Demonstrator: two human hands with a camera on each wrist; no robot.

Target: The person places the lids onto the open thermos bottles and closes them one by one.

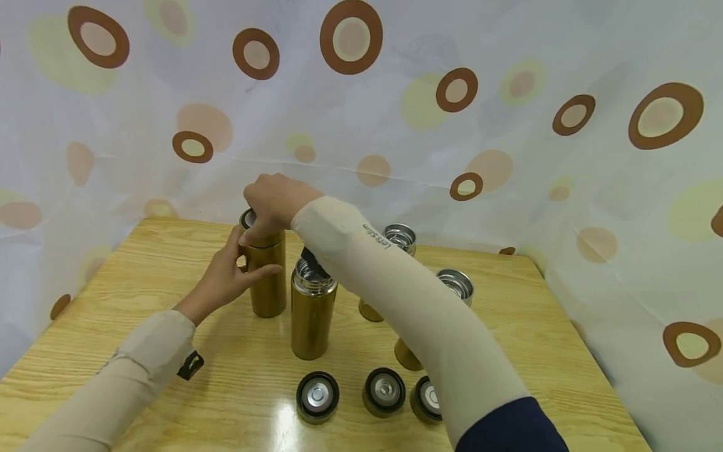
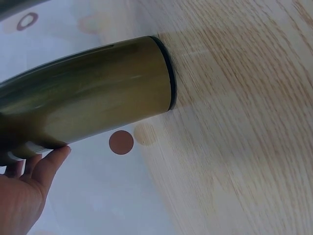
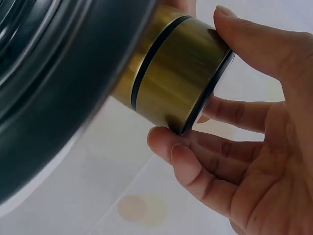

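A gold thermos bottle (image 1: 268,289) stands upright at the left of the group, its gold screw lid (image 1: 271,241) with a dark top rim seated over the body. My left hand (image 1: 228,276) holds the upper body of this bottle, thumb stretched across its front. From above, my right hand (image 1: 279,199) grips the lid; the right wrist view shows thumb and fingers spread round the lid's (image 3: 183,73) edge. A thin black line runs between lid and body there. In the left wrist view the bottle's dark base (image 2: 168,73) stands on the wooden table (image 2: 234,122).
An open gold thermos (image 1: 312,320) stands just right, under my right wrist. Two more open thermoses (image 1: 400,235) (image 1: 456,285) are partly hidden behind my right forearm. Three lids, one (image 1: 317,397) at left, lie upturned near the front. A patterned cloth (image 1: 361,113) hangs behind.
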